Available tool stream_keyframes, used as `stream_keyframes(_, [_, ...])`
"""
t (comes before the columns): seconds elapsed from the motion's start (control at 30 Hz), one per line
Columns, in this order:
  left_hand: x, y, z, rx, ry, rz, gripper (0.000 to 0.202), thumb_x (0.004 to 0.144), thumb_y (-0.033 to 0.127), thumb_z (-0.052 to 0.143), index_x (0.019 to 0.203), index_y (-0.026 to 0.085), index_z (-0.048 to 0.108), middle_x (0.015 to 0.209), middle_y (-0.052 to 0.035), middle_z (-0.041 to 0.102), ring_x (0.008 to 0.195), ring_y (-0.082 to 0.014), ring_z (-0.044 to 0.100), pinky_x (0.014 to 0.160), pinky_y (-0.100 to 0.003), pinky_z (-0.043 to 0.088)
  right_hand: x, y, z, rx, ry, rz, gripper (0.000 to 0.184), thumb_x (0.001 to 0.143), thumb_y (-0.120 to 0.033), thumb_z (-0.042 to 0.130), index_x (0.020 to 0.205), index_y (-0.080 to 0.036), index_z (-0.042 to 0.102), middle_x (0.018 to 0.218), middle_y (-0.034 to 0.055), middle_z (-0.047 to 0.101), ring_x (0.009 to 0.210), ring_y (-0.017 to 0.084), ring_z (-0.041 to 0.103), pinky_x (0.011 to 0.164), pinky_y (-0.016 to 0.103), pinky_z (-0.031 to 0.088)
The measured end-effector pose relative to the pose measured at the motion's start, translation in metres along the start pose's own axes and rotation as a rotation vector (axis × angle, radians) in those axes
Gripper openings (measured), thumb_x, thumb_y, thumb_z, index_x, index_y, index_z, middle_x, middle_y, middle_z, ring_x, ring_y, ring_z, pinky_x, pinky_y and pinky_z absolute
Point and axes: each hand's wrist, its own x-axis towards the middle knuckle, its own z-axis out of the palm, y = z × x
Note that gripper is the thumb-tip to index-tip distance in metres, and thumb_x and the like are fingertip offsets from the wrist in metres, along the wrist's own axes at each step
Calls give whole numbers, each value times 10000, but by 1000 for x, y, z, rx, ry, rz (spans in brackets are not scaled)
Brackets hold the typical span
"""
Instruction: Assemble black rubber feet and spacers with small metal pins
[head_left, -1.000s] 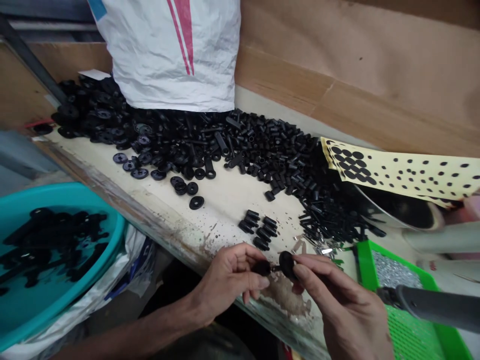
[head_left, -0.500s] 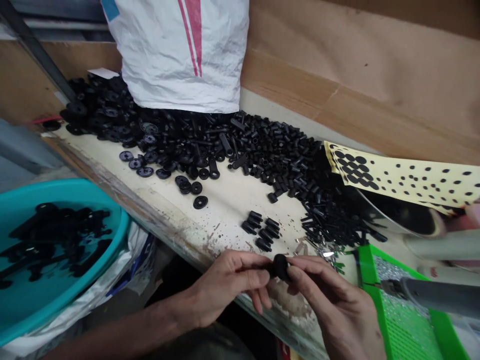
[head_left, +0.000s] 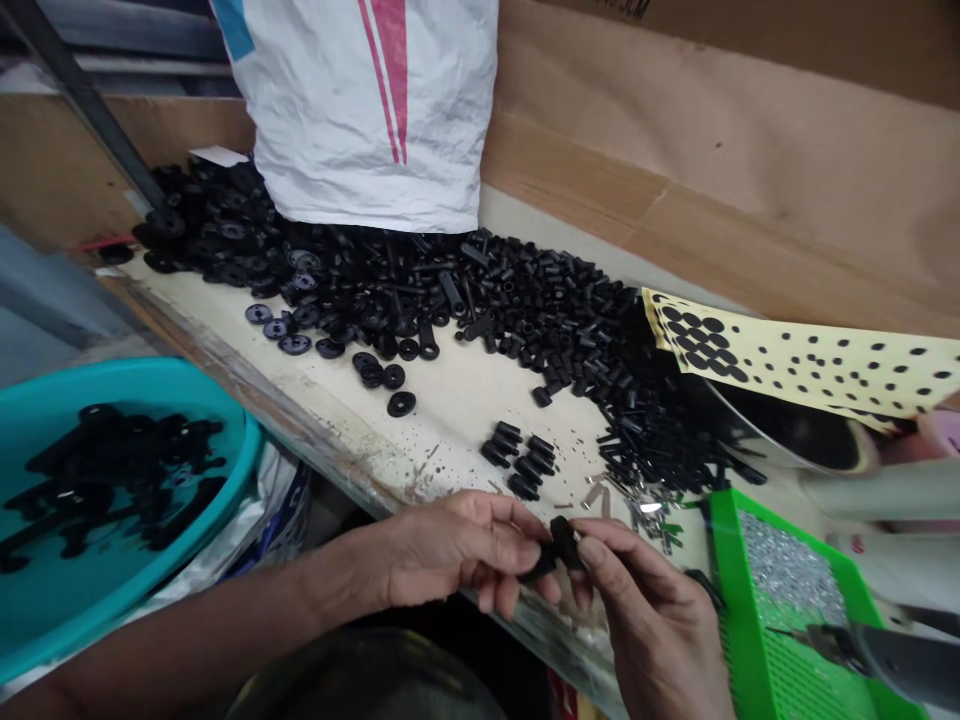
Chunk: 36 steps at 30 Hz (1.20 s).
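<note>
Over the table's front edge, my left hand (head_left: pixel 469 552) pinches a dark plastic piece (head_left: pixel 537 566) between thumb and fingers. My right hand (head_left: pixel 651 610) grips a black round plastic part (head_left: pixel 564 543) by its right side, and the two pieces meet between my fingertips. Whether they are joined I cannot tell. Just beyond my hands lie several short black cylinders (head_left: pixel 531 466) in two rows. Farther left are loose black discs (head_left: pixel 401 404). Small metal strips (head_left: pixel 596 493) lie beyond my right hand.
A heap of black parts (head_left: pixel 450 285) spreads below a white sack (head_left: pixel 375 120). A teal basin (head_left: pixel 251 450) holding black parts stands at left. At right are a green tray (head_left: pixel 739 600) of small metal pieces, a power screwdriver (head_left: pixel 885 655) and a yellow sticker sheet (head_left: pixel 810 350).
The round black part has turned between my fingers, and more of the left-hand piece shows. My right hand has shifted slightly left. The screwdriver sits lower in view.
</note>
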Motion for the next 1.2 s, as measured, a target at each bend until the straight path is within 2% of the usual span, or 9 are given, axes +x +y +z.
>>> stream_keyframes(0.1, [3, 5, 2, 25, -11, -33, 297, 834, 370, 688, 960, 102, 667, 804, -86, 702, 536, -92, 638, 479, -147, 467, 0, 2, -3, 8, 25, -8, 139, 731, -310, 794, 837, -225, 769, 737, 16, 688, 543, 103, 574, 484, 186, 492])
stream_keyframes(0.4, [11, 12, 9, 106, -45, -145, 196, 828, 208, 552, 805, 80, 699, 731, -73, 693, 494, -99, 644, 449, -148, 485, -3, 6, -4, 135, 2, 95, 159, 747, -324, 785, 875, -233, 757, 623, 5, 667, 528, 116, 579, 520, 213, 507])
stream_keyframes(0.63, [16, 16, 25, 241, 81, -142, 225, 736, 210, 503, 716, 80, 686, 611, -58, 638, 359, -78, 537, 320, -139, 366, -3, 9, -5, 148, 11, 78, 177, 742, -334, 788, 864, -211, 750, 621, 9, 667, 517, 120, 589, 510, 210, 500])
stream_keyframes(0.8, [16, 14, 35, 317, 145, -123, 227, 767, 218, 491, 705, 97, 672, 598, -38, 621, 338, -58, 493, 296, -129, 306, -7, 12, -9, 124, 11, 77, 183, 788, -345, 750, 915, -215, 725, 588, 1, 658, 517, 125, 598, 530, 214, 500])
stream_keyframes(0.9, [16, 9, 37, 325, 135, -103, 235, 803, 227, 493, 733, 101, 679, 635, -32, 632, 346, -47, 488, 296, -123, 292, -10, 15, -15, 119, -29, 38, 184, 807, -351, 728, 932, -216, 723, 582, 6, 657, 525, 135, 614, 542, 219, 503])
stream_keyframes(1.0, [16, 5, 39, 310, 130, -103, 222, 828, 236, 510, 753, 107, 674, 639, -30, 632, 359, -47, 493, 305, -122, 301, -10, 17, -22, 143, -65, -19, 190, 774, -331, 759, 934, -232, 736, 660, 23, 694, 535, 140, 625, 540, 230, 512])
stream_keyframes(1.13, [13, 3, 40, 286, 26, -88, 171, 849, 247, 566, 861, 115, 674, 696, -34, 647, 417, -40, 528, 362, -105, 343, -8, 15, -28, 150, -73, -76, 219, 736, -337, 795, 933, -252, 750, 711, 27, 709, 522, 124, 600, 502, 209, 498])
stream_keyframes(1.2, [12, 3, 41, 259, -3, -82, 164, 846, 265, 601, 876, 119, 669, 723, -39, 654, 441, -39, 542, 382, -102, 354, -8, 13, -29, 159, -99, -97, 258, 733, -353, 801, 976, -286, 747, 725, 22, 722, 575, 131, 627, 543, 203, 513])
